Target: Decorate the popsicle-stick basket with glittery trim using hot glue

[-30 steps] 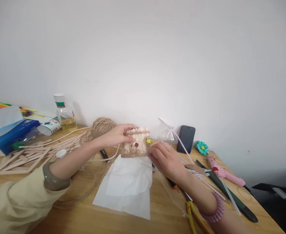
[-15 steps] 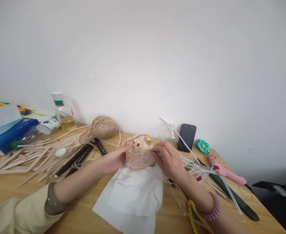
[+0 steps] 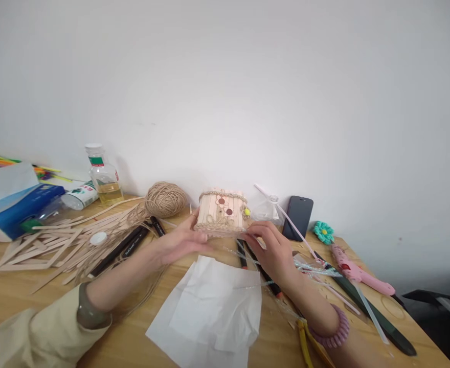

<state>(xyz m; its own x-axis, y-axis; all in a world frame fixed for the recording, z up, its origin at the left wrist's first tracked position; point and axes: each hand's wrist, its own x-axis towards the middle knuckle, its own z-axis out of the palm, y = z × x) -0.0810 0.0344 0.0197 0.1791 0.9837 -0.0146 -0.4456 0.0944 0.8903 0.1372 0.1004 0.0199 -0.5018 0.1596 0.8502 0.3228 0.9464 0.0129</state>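
A small craft holder (image 3: 213, 208) made of pale wooden sticks is held up over the table. Twine trims its upper and lower edges, and its front carries flower shapes with brown round centres and a yellow bead at the right side. My left hand (image 3: 184, 239) grips its left end, thumb along the bottom edge. At the lower right corner, my right hand (image 3: 271, 248) has its fingers pinched together; clear shiny strands (image 3: 305, 266) run near it, but what lies between the fingertips is too small to make out. White paper sheets (image 3: 209, 306) lie below.
Left: loose wooden sticks (image 3: 56, 250), black markers (image 3: 121, 248), a twine ball (image 3: 165, 199), a bottle of yellow liquid (image 3: 108, 179) and a blue tissue pack (image 3: 21, 209). Right: a phone (image 3: 297, 217), a teal flower (image 3: 323, 232), a pink glue gun (image 3: 363, 273) and yellow-handled scissors (image 3: 305, 342).
The craft holder has been raised and turned, so its decorated front faces me and the clear material at its base is mostly out of sight. Both hands stay at its ends.
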